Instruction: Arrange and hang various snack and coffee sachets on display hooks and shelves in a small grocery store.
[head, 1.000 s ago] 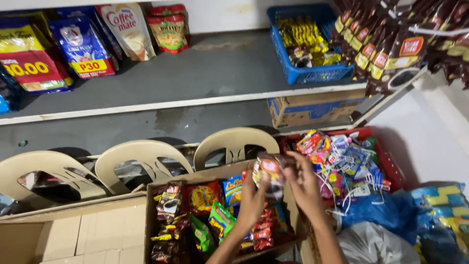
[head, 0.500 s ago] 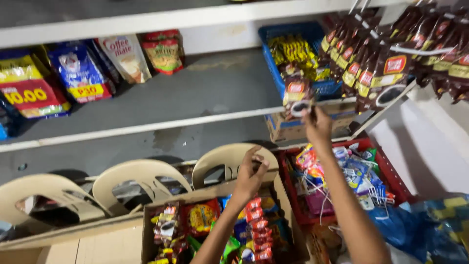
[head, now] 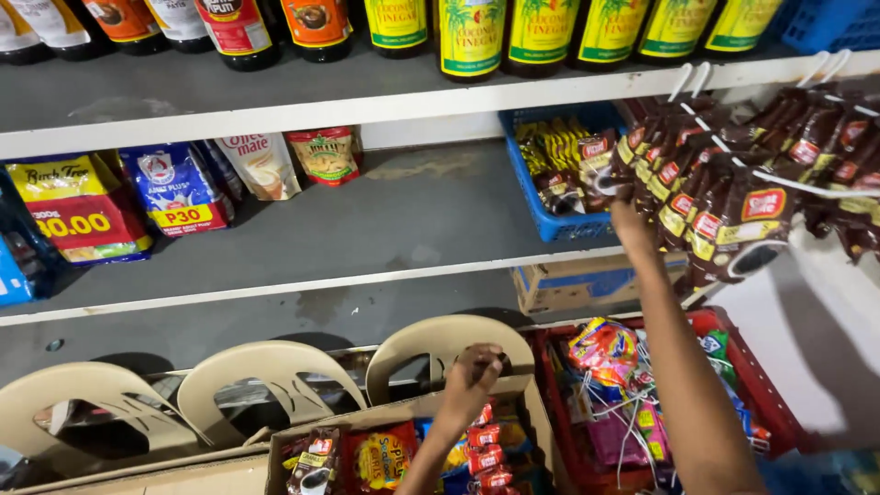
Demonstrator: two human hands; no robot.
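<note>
Our right hand [head: 631, 215] reaches up to the hanging strips of brown coffee sachets [head: 733, 197], its grip closed on one red-and-brown sachet [head: 598, 170] held just beside the blue plastic basket [head: 550, 220] on the grey shelf [head: 367, 229], level with the white hooks where such strips hang. Our left hand [head: 475, 367] stays low, fingers pinched on a strip of small red packets [head: 481, 449] that trails into the open cardboard box [head: 412, 422] of snacks.

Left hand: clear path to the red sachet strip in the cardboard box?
Probably yes. The left hand sits right at the top of the red sachet strip in the open cardboard box; nothing lies between.
</note>
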